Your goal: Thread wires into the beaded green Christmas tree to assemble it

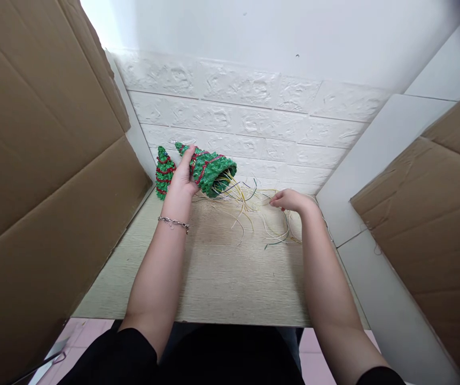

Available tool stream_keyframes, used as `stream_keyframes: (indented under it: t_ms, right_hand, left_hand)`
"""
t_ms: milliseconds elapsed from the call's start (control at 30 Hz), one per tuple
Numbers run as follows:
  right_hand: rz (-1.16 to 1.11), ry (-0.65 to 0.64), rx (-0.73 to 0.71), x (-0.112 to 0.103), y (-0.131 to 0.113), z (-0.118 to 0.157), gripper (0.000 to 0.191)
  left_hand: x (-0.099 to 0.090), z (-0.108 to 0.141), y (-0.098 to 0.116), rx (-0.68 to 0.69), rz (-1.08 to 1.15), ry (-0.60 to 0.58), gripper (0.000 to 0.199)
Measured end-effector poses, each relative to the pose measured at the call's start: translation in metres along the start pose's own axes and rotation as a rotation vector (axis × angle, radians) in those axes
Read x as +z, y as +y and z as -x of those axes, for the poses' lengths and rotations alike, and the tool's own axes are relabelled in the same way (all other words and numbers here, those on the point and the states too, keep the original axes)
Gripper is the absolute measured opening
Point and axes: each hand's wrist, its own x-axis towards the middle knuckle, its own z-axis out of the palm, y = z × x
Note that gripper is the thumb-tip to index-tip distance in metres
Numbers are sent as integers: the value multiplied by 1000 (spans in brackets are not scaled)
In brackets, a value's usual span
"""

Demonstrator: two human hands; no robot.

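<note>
My left hand (185,174) is wrapped round a green tree-shaped piece (212,170) with red garlands. The piece is tipped on its side, its hollow base facing right, and thin white, yellow and dark wires (243,200) stick out of the opening. A second green tree (164,174) stands upright just left of it, against the back wall. To the right, above more loose wires (280,232) on the table, my right hand (286,200) has its fingers pressed together; what they hold, if anything, is too small to make out.
The pale wooden table (233,283) ends at a white brick-patterned wall (254,117). Large cardboard sheets (41,160) rise on the left, and another cardboard piece (434,214) leans on the right beside a white panel (390,289).
</note>
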Motion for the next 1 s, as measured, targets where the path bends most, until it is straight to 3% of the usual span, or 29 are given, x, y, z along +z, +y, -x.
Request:
stream_keyframes:
  t_ms: [233,333,533,633,833,1000]
  right_hand:
    - [106,-75,-35,21,-23,-4,5]
    - [130,-76,-43,28,-25,-8,11]
    - [35,-92,-84,18,-17,-7,24]
    - [-45,-6,-136,4,-14,-1,23]
    - [-314,375,-310,-9,-16,3,14]
    - [-519,431,-471,-7,-22,5,11]
  left_hand:
    - [1,1,0,-13,0,0,33]
    - [2,1,-1,-9,-7,-11,33]
    - [4,5,-1,-48,-8,12,25]
    - [5,7,-4,-64,-18,-8,23]
    - [6,6,-15,-219,-8,-90,34]
    - [10,11,-23,-280,-6,-231,37]
